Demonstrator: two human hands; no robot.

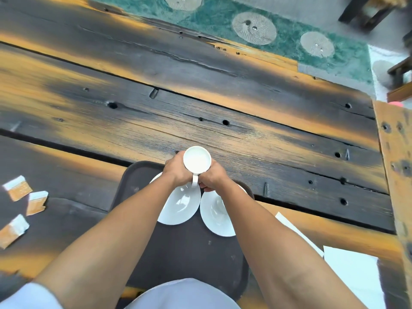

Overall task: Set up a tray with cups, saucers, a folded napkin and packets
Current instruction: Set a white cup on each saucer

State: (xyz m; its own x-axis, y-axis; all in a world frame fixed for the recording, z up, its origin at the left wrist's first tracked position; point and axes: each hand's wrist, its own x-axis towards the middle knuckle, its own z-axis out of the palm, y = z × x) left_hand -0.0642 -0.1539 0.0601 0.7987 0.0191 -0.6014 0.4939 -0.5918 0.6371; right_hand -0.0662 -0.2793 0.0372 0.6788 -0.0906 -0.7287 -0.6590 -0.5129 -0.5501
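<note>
A white cup is held above the far end of the dark tray, its handle pointing toward me. My left hand grips its left side and my right hand its right side. Two white saucers lie side by side on the tray: the left saucer and the right saucer, both partly hidden by my forearms. Three orange-and-white packets lie on the table to the left of the tray. A white napkin lies on the table at the lower right.
The table is made of dark and orange wooden planks with holes and gaps. A raised wooden beam runs along its right edge. Beyond the far edge lies a green rug with round patterns, and dark furniture legs stand at the top right.
</note>
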